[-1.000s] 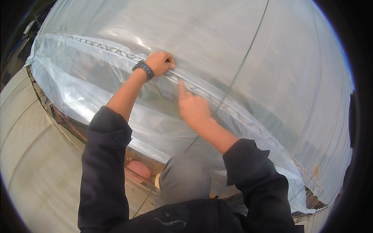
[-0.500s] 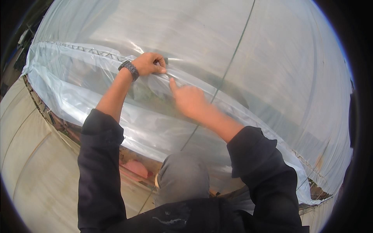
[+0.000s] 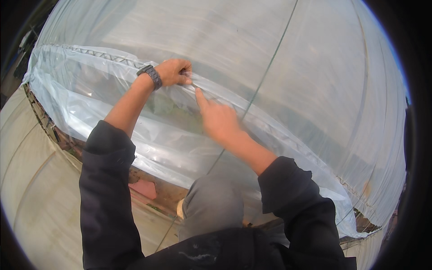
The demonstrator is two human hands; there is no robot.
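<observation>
The wire (image 3: 112,56) lies along the rail (image 3: 270,126), which crosses the film (image 3: 103,121) obliquely from upper left to lower right. To the left of the hands, a zigzag run of wire is visible at the rail; this section is judged to be seated. The left hand (image 3: 173,72) is set at the rail with thumb and fingertips pinched together, apparently on the wire. The right hand (image 3: 220,120) is placed just beside it, index finger extended to the rail and the other fingers folded; whether anything is held in them cannot be told. Further right, the rail is partly veiled by folds, so seating there cannot be confirmed. Below the rail, the film hangs loose and creased, its lower edge apparently unsecured above the gap (image 3: 166,186). The work is therefore judged to be partly complete.
</observation>
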